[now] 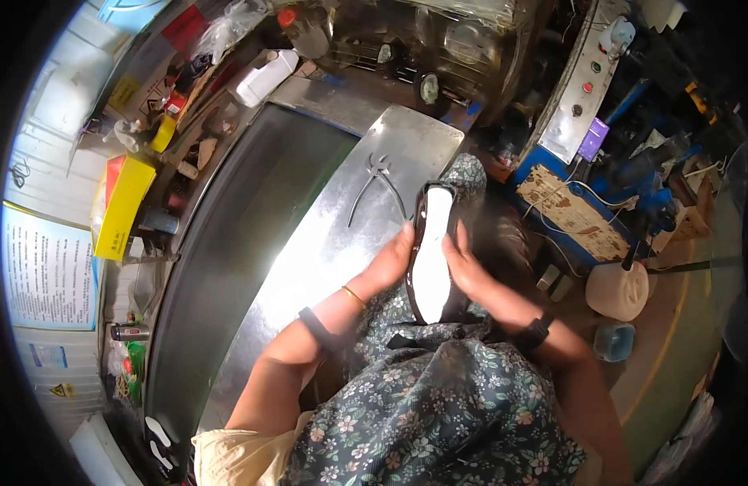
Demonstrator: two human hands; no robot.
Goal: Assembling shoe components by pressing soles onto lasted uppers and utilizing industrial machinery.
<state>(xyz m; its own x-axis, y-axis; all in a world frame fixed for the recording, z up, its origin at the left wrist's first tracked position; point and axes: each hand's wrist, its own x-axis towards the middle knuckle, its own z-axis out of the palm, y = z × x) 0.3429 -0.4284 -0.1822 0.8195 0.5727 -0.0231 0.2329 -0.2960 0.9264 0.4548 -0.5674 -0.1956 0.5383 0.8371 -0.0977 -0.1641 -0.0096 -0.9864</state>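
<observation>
A dark brown shoe (430, 271) lies over my lap with its long white underside turned up. My left hand (393, 256) grips its left edge, thumb along the rim and the other fingers mostly hidden beneath. From the opposite side my right hand (465, 263) holds the shoe, fingers pointing away from me against its right edge. A pair of metal pincers (380, 180) rests on the shiny metal bench top (297, 267), left of the shoe, handles spread toward me. A floral apron (439, 405) covers my lap under the shoe.
Left of the bench runs a dark conveyor belt (228, 211). Beyond it, a cluttered shelf holds a yellow box (125, 208) and a white bottle (266, 77). To the right stand a blue machine with a control panel (583, 89), a pale jug (617, 290) and a clear blue tub (613, 343).
</observation>
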